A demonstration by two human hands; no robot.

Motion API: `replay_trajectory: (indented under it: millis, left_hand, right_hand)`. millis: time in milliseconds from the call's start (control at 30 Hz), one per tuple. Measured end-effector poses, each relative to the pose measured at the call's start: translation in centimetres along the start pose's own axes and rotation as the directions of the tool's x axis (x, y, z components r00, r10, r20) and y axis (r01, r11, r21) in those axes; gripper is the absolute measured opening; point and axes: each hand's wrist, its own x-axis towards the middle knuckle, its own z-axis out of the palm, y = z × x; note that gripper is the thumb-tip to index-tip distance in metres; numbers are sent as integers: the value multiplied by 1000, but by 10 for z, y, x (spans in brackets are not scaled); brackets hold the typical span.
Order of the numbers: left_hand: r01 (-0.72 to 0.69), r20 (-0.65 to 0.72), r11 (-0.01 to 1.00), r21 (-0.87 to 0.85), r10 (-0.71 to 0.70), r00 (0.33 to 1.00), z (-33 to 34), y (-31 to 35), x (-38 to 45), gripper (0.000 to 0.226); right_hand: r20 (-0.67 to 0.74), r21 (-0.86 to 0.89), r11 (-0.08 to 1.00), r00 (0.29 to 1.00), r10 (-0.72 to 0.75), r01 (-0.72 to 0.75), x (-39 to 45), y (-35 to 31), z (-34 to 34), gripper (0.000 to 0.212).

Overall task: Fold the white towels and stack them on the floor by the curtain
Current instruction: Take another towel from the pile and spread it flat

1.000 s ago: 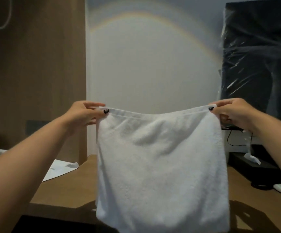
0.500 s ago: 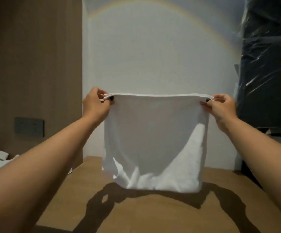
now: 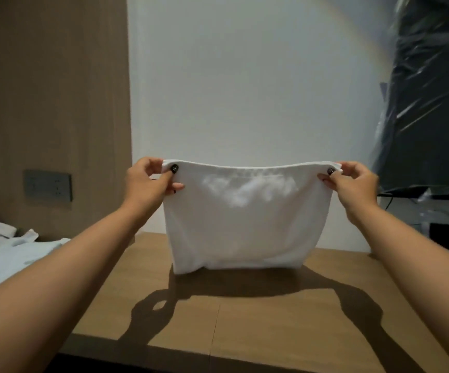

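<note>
**You hold the towel up by its two top corners**

Your left hand (image 3: 148, 181) pinches the top left corner of the white towel (image 3: 244, 219). Your thumb is on the near side and your fingers are curled behind. Your right hand (image 3: 352, 181) pinches the top right corner the same way. Both arms reach out straight in front of you.

The towel is folded and hangs down flat between your hands. Its top edge is pulled almost straight. Its bottom edge is right down at the wooden table (image 3: 271, 319); you cannot tell if it touches. The towel's dark shadow and your arms' shadows lie on the table near you.

On the left, more white cloth (image 3: 8, 249) lies beside the table. A grey wall plate (image 3: 47, 185) sits on the brown wall panel. On the far right is a dark thing wrapped in shiny plastic (image 3: 430, 103).
</note>
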Motion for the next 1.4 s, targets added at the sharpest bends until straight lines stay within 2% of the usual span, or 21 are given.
replay_trajectory:
  millis: [67,167,267,333,367,467,567,633,700,767,833,900,967,1000,1067,1133,1200,1267,1333,1400]
  left_hand:
    - [-44,-100,997,-58,38,994,7,17,9,11]
    - [-106,-261,994,-21,97,960,14,41,20,11]
    - [-118,-318,993,-3,111,942,19,62,31,14]
    - [-34,-286,999,-13,28,958,21,63,40,14]
    - [41,-254,999,-9,-42,966,23,58,43,14]
    - [307,-92,951,47,-301,949,29,20,39,13]
    - [463,9,874,147,-469,883,29,-38,22,21]
    - [462,-12,853,242,-474,881,31,-75,9,13]
    - [460,-8,863,212,-469,883,41,-103,3,13]
    - [437,10,876,205,-448,894,50,-122,5,15]
    - [383,120,901,205,-412,903,56,-129,8,11]
    - [323,279,920,223,-377,883,62,-131,5,34]
    - [320,342,891,322,-425,838,63,-138,-10,65]
    - [329,373,882,339,-447,813,62,-146,-20,73]
    - [336,465,891,306,-448,764,53,-159,-43,78]
    - [320,497,897,305,-437,750,36,-167,-61,85]
    - [336,510,889,311,-454,731,17,-180,-75,84]
    - [377,494,868,323,-494,715,2,-178,-93,66]
    - [388,481,863,324,-503,718,-9,-179,-109,58]
    - [404,409,866,297,-497,765,-14,-174,-119,58]
  right_hand:
    - [-50,21,997,996,-68,69,7,-23,5,16]
    - [-96,21,978,974,-207,210,10,-63,8,16]
    - [-120,29,956,951,-286,292,10,-92,5,18]
    - [-117,-45,961,954,-278,274,7,-102,1,14]
    - [-81,-79,972,970,-228,222,3,-103,-1,13]
    - [48,-168,985,998,39,-31,-10,-81,-7,22]
    - [56,-302,926,965,256,-228,-12,-33,-16,16]
    - [10,-393,876,951,308,-279,-5,0,-16,15]
    - [-54,-473,831,951,304,-292,2,29,-9,16]
    - [-101,-486,835,965,242,-260,8,49,8,20]
    - [-82,-556,812,984,159,-178,14,67,27,15]
    - [34,-646,758,989,142,-87,11,85,41,31]
    - [234,-681,732,944,231,-11,-6,105,51,54]
    - [322,-688,725,904,281,20,-20,114,55,62]
    - [457,-696,714,813,361,74,-52,124,61,63]
    - [559,-718,683,697,449,136,-86,125,64,52]
    - [608,-761,608,578,545,228,-119,121,65,47]
    - [621,-782,533,487,614,324,-154,116,65,44]
    - [597,-794,430,420,683,429,-184,110,65,36]
    - [562,-794,336,403,722,506,-205,105,62,40]
